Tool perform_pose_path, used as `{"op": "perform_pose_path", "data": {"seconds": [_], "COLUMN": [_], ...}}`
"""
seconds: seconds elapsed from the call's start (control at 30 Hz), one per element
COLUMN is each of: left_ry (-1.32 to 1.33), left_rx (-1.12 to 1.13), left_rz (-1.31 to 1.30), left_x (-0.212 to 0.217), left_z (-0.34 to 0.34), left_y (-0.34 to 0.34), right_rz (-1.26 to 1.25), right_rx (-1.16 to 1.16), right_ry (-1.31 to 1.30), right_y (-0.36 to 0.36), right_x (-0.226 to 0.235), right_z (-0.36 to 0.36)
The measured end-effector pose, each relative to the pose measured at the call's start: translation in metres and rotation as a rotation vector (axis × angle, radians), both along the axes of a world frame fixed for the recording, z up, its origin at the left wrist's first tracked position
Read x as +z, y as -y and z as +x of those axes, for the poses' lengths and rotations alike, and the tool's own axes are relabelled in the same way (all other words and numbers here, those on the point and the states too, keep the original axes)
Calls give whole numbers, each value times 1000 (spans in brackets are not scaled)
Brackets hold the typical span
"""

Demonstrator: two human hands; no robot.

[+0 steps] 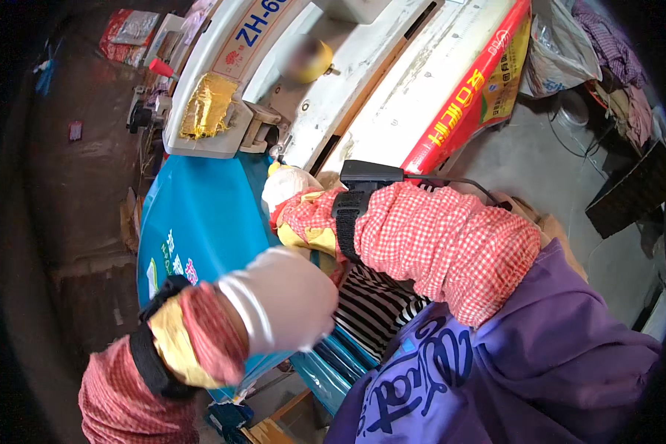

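My left hand (285,300), in a white glove, is curled closed in front of my body. Its fingertips are turned under and hidden, so what they hold, if anything, does not show. Beneath and beside it spreads a glossy teal printed plastic sheet or sack (200,214). My right hand (288,186), also gloved in white, is close to the head end of a white sewing machine (218,66), at the right edge of the teal plastic. The right glove's fingers are mostly hidden by the hand and the red checked sleeve (444,244).
A yellow round part (317,61) sits behind the machine's arm. A red and yellow printed sheet (470,89) covers the table's right edge. A clear plastic bag (559,55) and bundled cloth (614,44) lie at the far right. A dark box (629,189) stands on the floor.
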State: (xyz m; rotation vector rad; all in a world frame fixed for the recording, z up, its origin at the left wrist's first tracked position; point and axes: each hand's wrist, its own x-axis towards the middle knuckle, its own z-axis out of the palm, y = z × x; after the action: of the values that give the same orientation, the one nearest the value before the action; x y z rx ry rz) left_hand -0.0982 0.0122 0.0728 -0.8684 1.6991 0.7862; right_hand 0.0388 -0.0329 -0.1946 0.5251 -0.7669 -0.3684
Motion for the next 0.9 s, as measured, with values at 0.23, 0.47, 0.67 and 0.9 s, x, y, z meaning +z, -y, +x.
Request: {"op": "perform_pose_path", "data": {"seconds": [0.23, 0.47, 0.67, 0.9], "left_ry": [487, -75, 90, 472], "left_rx": [0, -80, 68, 199], "left_rz": [-51, 18, -14, -368], "left_x": [44, 4, -10, 46], "left_z": [19, -3, -18, 3], "left_y": [8, -46, 10, -27], "right_rz": [46, 2382, 1742, 2447], "right_rx": [49, 1079, 910, 841], "right_ry": [120, 1347, 1348, 1219], "right_y": [-7, 8, -17, -7], "right_x": [15, 105, 89, 45], "right_z": [-7, -53, -39, 41]}}
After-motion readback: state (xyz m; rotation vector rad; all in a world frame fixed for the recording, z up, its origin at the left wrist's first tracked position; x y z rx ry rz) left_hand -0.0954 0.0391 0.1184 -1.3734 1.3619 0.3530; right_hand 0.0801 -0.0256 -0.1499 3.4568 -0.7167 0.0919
